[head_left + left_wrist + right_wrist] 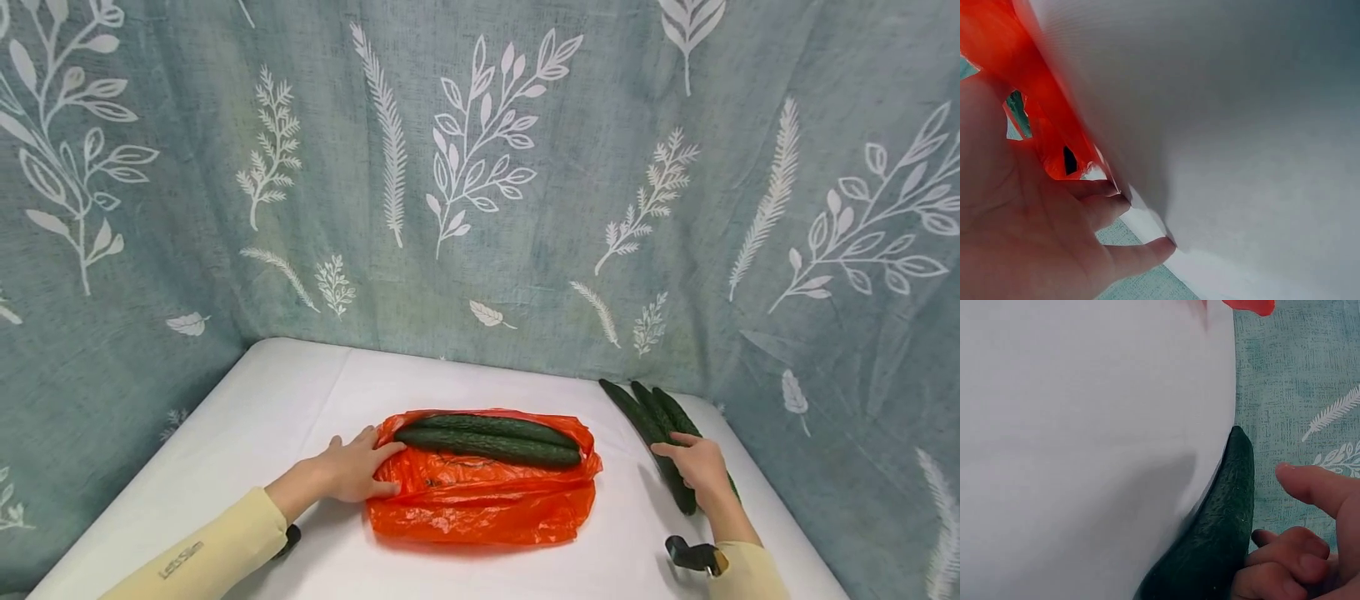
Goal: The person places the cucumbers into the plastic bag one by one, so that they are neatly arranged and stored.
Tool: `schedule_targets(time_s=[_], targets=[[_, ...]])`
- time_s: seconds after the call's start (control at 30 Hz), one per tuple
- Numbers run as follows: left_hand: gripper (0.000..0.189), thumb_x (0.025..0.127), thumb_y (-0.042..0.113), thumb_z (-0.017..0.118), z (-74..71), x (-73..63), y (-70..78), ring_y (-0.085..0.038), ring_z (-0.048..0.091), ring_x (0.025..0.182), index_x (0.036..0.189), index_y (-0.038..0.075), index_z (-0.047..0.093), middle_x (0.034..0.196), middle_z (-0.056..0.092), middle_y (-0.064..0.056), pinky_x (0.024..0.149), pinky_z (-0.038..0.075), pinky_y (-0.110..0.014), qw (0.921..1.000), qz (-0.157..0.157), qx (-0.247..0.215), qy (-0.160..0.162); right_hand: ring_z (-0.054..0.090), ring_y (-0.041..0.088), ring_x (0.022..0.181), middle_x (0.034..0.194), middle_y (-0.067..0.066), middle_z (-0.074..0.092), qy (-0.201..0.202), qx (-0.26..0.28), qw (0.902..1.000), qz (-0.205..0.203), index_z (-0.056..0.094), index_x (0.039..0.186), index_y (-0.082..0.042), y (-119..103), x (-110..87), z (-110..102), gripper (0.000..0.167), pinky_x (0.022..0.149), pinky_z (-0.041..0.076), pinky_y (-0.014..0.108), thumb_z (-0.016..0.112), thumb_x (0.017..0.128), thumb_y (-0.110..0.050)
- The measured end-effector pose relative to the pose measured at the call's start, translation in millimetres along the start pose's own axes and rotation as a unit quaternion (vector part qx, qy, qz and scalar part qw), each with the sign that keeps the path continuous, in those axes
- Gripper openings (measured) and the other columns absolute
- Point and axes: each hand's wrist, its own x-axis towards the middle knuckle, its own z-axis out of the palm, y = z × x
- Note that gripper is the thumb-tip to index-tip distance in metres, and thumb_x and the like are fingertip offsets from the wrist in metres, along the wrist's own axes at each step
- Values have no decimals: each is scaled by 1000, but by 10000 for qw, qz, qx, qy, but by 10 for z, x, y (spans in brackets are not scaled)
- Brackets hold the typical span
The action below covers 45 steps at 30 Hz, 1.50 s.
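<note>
An orange-red plastic bag [480, 512] lies on the white table, with two long dark green cucumbers [487, 446] side by side at its opening. My left hand [352, 471] rests at the bag's left edge, fingers spread and thumb on the plastic. In the left wrist view, the fingers [1141, 256] are extended near the tabletop. Three more cucumbers [630, 408] lie together at the table's right. Over them is my right hand [697, 467]. The right wrist view shows its thumb apart from the nearest cucumber [1210, 544] and bent fingers [1272, 581] beside it; their undersides are hidden.
The white table [300, 400] has rounded back corners. Blue-green curtains [525, 317] with white leaf prints hang behind it and along both sides. Black wrist mounts [693, 554] stick out from both sleeves. White tabletop separates the bag from the right-hand cucumbers.
</note>
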Motion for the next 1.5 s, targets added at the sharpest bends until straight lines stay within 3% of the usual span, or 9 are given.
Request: schedule_targets(time_s=[0.07,0.13,0.2,0.27,0.33,0.57,0.83,1.27,1.5], targets=[[74,91,56,65,5,-4,-6,-43,28,149,151,18,45,158,33,-23,108,22,-78,10000,-8,25,13,35,22,55,81,23,58,-40,-8,9999,95,38,151,6,-3,16,-12,76,63,41,38,66,93,-34],[74,91,56,66,12,-14,-9,-43,29,149,151,18,45,157,34,-23,108,23,-77,10000,-32,34,-1,50,32,71,123,36,56,-113,-45,9998,185,38,149,9,-9,18,-23,77,68,45,40,67,93,-35],[74,91,55,66,15,-25,-8,-43,29,148,151,18,45,157,34,-24,108,23,-77,10000,-40,24,-18,54,48,102,152,39,28,-167,-138,9995,231,39,147,11,-8,19,-31,78,77,50,48,68,92,-36],[73,91,55,66,15,-26,-4,-44,29,148,151,17,45,156,35,-24,108,23,-77,10000,-27,2,-18,40,56,130,153,39,26,-198,-230,9991,281,41,146,11,-10,19,-37,77,89,50,58,67,93,-37],[74,91,55,66,13,-26,0,-43,29,148,151,17,45,157,34,-24,108,23,-77,10000,-21,-12,-29,33,58,136,152,40,26,-185,-324,9990,258,43,144,12,-9,29,-41,72,96,45,64,65,94,-36],[73,92,57,65,-7,5,0,-43,29,148,151,18,45,157,34,-24,108,24,-77,9999,26,90,75,44,55,128,149,39,34,162,-499,9986,68,50,140,10,50,82,-24,58,87,51,55,61,97,-27],[72,92,54,65,-28,-37,29,-44,29,148,151,17,46,157,34,-25,108,23,-77,10000,40,31,36,37,59,132,148,39,36,354,-511,9981,-44,54,137,9,80,44,34,57,103,40,66,66,95,-28],[73,93,56,64,-33,-10,29,-44,27,149,152,19,44,158,33,-24,109,22,-77,10000,6,40,-2,55,50,118,136,33,54,926,-338,9948,-261,62,130,6,66,4,147,44,88,50,56,65,95,-21],[73,92,56,64,-18,-10,27,-44,28,149,152,19,44,158,33,-23,109,22,-77,10000,10,30,5,52,31,93,94,13,60,721,-174,9962,-452,64,130,1,22,-31,160,42,80,45,46,68,94,-21]])
